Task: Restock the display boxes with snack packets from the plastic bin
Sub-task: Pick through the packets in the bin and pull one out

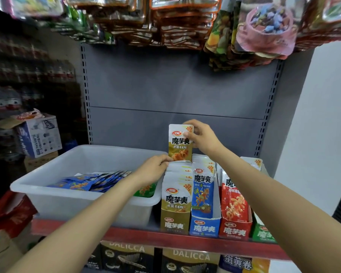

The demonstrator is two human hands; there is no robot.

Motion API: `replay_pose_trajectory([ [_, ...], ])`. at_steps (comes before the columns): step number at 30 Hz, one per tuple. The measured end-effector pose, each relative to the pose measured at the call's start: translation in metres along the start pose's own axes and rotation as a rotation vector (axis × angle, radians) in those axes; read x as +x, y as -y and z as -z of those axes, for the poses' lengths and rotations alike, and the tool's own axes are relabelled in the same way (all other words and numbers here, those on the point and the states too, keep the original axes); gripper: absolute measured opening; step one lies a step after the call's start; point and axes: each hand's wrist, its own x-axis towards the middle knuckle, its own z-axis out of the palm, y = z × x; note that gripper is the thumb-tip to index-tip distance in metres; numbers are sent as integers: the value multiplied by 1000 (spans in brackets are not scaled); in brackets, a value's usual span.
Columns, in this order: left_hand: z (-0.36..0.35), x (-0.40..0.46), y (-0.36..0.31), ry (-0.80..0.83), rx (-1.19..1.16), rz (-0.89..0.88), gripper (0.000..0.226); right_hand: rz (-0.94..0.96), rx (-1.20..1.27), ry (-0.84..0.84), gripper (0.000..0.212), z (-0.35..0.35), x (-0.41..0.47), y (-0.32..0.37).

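A gold snack packet [180, 143] stands upright above the back of the gold display box [175, 223]. My right hand [202, 135] pinches its top right corner. My left hand [156, 168] touches its bottom left corner, fingers against the row of gold packets in the box. To the right stand a blue display box [204, 226], a red display box [235, 230] and a green display box [263, 234], each holding packets. The white plastic bin [71, 201] sits left of them on the shelf, with blue packets [89, 181] and a green packet [146, 191] inside.
The red shelf edge [165, 238] runs below the boxes. Hanging snack bags [264, 28] crowd the space overhead. Cartons [39, 134] are stacked at the left, and dark DALICCA boxes [189, 259] sit on the shelf below. The grey back panel [165, 85] is bare.
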Motion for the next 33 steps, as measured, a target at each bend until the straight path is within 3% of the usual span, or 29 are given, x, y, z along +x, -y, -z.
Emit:
replay_pose_trajectory([
  [4, -2, -2, 1, 9, -17, 10, 35, -75, -80, -28, 19, -6, -4, -12],
  [11, -4, -7, 4, 6, -39, 20, 39, -98, -452, -2, 25, -18, -9, -22],
  [17, -8, -11, 7, -42, -83, 11, 37, -155, -643, 138, 23, -25, -8, -28],
  [23, -9, -15, 11, -45, -119, 13, 38, -128, -683, 135, 34, -30, -16, -29],
  [28, 13, -33, 35, -103, -54, 40, 30, 46, -665, 64, 35, -51, -21, 3],
  [33, 62, -53, 85, -215, 137, 235, 26, 76, -571, 283, 31, -110, -19, 49],
])
